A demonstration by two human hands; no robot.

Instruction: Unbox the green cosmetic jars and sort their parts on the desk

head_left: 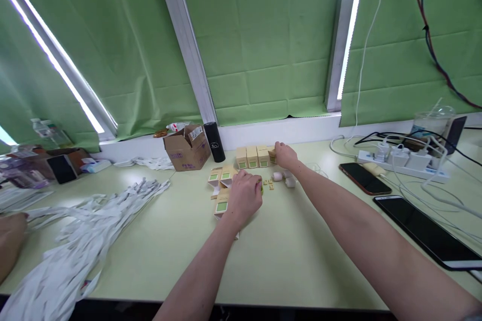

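Observation:
My right hand is closed on a small tan carton at the right end of a row of similar cartons, which have green labels. Nearer to me, my left hand is curled shut. A bit of something yellow-green shows by its thumb, too small to name. Just left of that hand are open tan cartons with green windows, partly hidden behind the fingers. Small yellowish pieces lie between my hands. White rounded objects sit under my right wrist.
White strips are heaped on the left, where another person's hand touches them. A cardboard box and a black bottle stand at the back. On the right lie a phone, a tablet and a power strip with cables.

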